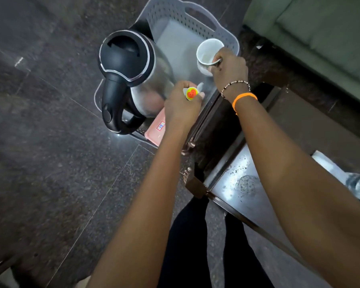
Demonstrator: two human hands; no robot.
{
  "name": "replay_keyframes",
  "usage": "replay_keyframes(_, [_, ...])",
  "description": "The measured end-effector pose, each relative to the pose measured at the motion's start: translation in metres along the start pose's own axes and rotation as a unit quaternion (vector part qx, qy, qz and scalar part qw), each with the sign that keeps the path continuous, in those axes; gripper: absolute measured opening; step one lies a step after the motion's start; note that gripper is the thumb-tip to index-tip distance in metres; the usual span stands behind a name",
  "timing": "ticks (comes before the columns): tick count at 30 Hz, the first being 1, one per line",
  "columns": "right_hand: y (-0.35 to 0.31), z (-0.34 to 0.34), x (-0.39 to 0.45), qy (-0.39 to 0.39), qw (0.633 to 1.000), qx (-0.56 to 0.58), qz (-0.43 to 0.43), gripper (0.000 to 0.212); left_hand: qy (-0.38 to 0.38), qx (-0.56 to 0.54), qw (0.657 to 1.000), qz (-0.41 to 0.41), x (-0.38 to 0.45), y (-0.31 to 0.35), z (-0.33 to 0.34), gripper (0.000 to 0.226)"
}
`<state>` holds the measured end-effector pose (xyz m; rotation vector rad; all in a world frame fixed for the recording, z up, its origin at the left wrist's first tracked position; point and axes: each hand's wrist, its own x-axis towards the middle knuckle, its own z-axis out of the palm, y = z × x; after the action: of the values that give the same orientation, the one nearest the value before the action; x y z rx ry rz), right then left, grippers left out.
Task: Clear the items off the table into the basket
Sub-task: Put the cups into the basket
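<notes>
Basket (227,32) with one kettle (133,65), one held mug (207,56).

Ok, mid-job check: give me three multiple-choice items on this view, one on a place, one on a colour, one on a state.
1. Where is the kettle?
A. on the table
B. in the basket
C. on the sofa

2. What colour is the wristband on the right arm?
A. orange
B. blue
C. white

3. What is the right hand doing?
A. hanging empty
B. holding the cup
C. holding the kettle

Answers: 1 B, the kettle stands inside the basket's grey walls. 2 A, the band is bright orange. 3 B, its fingers grip the cup above the basket.
</notes>
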<state>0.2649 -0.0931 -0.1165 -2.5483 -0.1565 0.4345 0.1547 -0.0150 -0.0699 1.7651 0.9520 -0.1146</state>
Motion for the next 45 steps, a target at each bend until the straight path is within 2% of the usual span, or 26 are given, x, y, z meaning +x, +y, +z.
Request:
replay_keyframes(1, [0.001, 0.002, 0.004, -0.010, 1.000, -0.011, 0.001, 0.021, 0.003, 0.028, 1.000, 0.013, 0.005, 0.003, 0.001, 0.008])
replay_keyframes(5, [0.004, 0.011, 0.011, -0.101, 0.994, -0.037, 0.014, 0.030, 0.004, 0.117, 0.992, 0.043, 0.025, 0.013, 0.004, 0.025])
replay_keyframes(7, [0.003, 0.010, 0.011, -0.118, 0.992, -0.028, 0.027, 0.033, 0.007, 0.168, 0.985, 0.049, 0.035, 0.018, 0.007, 0.030])
replay_keyframes(14, [0.008, -0.004, 0.003, -0.097, 0.994, 0.046, 0.027, 0.032, 0.022, 0.374, 0.924, 0.074, 0.065, 0.029, 0.030, 0.033])
replay_keyframes(18, [0.019, -0.008, -0.014, -0.073, 0.995, 0.067, 0.013, 0.025, 0.001, 0.437, 0.896, 0.084, 0.081, 0.024, 0.037, 0.036])
replay_keyframes(25, [0.035, -0.006, -0.035, -0.020, 0.991, 0.132, -0.008, 0.021, -0.006, 0.424, 0.904, 0.058, 0.083, 0.024, 0.039, 0.034])
replay_keyframes(34, [0.065, -0.025, -0.090, 0.009, 0.970, 0.229, 0.076, 0.019, 0.025, 0.294, 0.948, 0.121, 0.000, 0.027, 0.044, 0.024])
replay_keyframes(37, [0.086, -0.037, -0.121, 0.022, 0.960, 0.257, 0.105, 0.019, -0.006, 0.240, 0.960, 0.143, -0.044, 0.018, 0.059, 0.019])
replay_keyframes(41, [0.136, -0.048, -0.175, 0.036, 0.949, 0.274, 0.150, 0.018, -0.095, 0.216, 0.965, 0.111, -0.106, -0.007, 0.095, 0.018])
replay_keyframes(45, [0.197, -0.049, -0.227, 0.040, 0.942, 0.255, 0.213, 0.019, -0.181, 0.267, 0.941, 0.104, -0.152, -0.041, 0.140, 0.014])
